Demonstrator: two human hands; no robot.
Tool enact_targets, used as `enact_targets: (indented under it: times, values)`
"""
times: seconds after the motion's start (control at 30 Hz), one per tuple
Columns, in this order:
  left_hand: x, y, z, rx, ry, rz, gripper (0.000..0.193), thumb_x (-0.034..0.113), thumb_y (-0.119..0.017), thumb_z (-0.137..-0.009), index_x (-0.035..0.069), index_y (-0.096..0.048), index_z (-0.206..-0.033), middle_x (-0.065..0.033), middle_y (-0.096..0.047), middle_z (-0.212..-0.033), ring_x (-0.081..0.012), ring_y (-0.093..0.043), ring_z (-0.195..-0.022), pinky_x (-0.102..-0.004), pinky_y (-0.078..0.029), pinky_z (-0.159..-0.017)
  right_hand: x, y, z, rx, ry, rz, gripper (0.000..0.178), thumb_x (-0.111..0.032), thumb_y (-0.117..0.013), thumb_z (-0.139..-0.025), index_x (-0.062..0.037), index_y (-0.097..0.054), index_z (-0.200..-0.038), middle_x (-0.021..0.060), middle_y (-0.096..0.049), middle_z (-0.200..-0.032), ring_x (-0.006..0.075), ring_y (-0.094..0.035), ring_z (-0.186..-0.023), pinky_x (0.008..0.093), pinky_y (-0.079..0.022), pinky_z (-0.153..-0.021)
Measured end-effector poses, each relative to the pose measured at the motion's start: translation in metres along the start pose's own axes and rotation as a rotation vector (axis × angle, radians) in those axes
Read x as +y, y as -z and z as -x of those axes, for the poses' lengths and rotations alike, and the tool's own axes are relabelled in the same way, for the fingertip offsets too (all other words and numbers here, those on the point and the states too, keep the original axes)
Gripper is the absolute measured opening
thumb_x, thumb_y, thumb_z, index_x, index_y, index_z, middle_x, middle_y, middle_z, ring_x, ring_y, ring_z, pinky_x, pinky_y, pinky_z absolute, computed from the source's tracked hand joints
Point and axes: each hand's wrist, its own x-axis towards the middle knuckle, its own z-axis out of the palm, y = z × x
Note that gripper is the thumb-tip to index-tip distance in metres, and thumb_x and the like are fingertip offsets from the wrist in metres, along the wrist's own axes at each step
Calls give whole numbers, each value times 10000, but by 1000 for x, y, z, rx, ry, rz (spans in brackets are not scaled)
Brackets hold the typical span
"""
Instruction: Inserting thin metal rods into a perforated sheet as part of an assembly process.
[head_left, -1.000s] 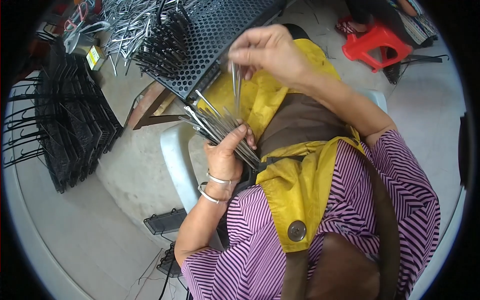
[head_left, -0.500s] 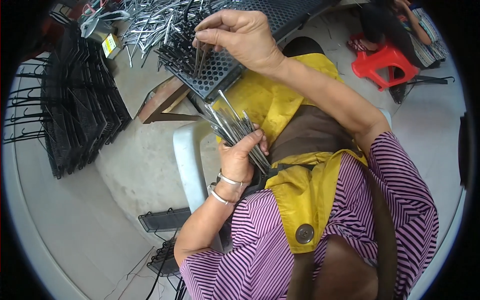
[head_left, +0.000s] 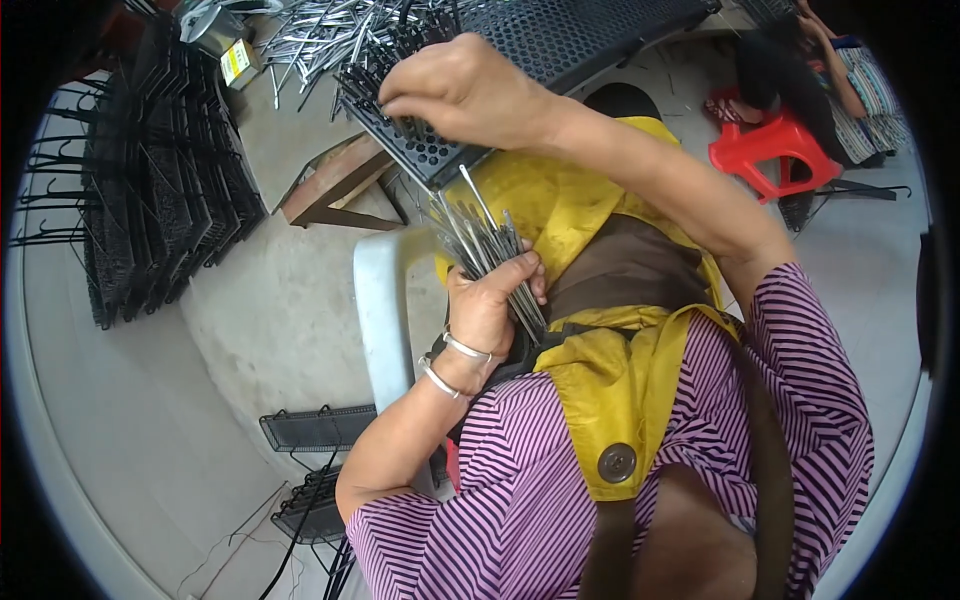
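Note:
My left hand point(head_left: 492, 300) is wrapped round a bundle of thin metal rods point(head_left: 482, 238), held slanting over my lap. One rod sticks out above the others. My right hand point(head_left: 455, 88) is over the near left corner of a black perforated metal panel point(head_left: 570, 48), fingers curled and pinched together. Whatever the fingertips hold is hidden by the hand. Around them, dark rods point(head_left: 362, 88) stand in a dense cluster at the panel's end. A heap of loose silvery rods point(head_left: 325, 35) lies just beyond.
Black mesh racks with hooks point(head_left: 160, 180) are stacked at the left. A small yellow-and-white box point(head_left: 240, 64) sits by a metal can point(head_left: 215, 32). A pale plastic chair arm point(head_left: 380, 310) is beside my left arm. At the far right, a person sits near a red stool point(head_left: 775, 160).
My right hand has lowered slightly toward the dark rods, its fingers curling further. The thin rods that showed below its fingertips are now mostly hidden. My left hand still grips the bundle.

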Motion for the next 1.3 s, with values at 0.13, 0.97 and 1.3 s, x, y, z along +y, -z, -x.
enact_targets:
  times: [0.13,0.97,1.3]
  values:
    - [-1,0,0,12,6,13,142,-21,-573,-712,-36,-521,-844,-91,-533,-620,-175,-519,-511,-265,-425,-458,-11,-5,-12,-263,-114,159,66,-71,-548,-672,-16,-583,-684,126,-583,-656,275,-584,-642,348,-466,-585]
    - [-2,7,-2,-140,31,-104,212,22,-585,-722,-21,-512,-917,-107,-539,-717,-196,-510,-563,-301,-436,-516,-21,50,53,138,-860,-770,84,-72,-571,-787,6,-593,-810,56,-606,-647,67,-558,-520,171,-445,-443]
    - [0,1,0,-44,31,-50,164,-15,-594,-703,-45,-521,-846,-99,-535,-639,-189,-519,-510,-282,-429,-468,-3,11,25,394,-588,-516,98,-72,-589,-775,8,-597,-831,41,-609,-674,54,-568,-575,163,-468,-504]
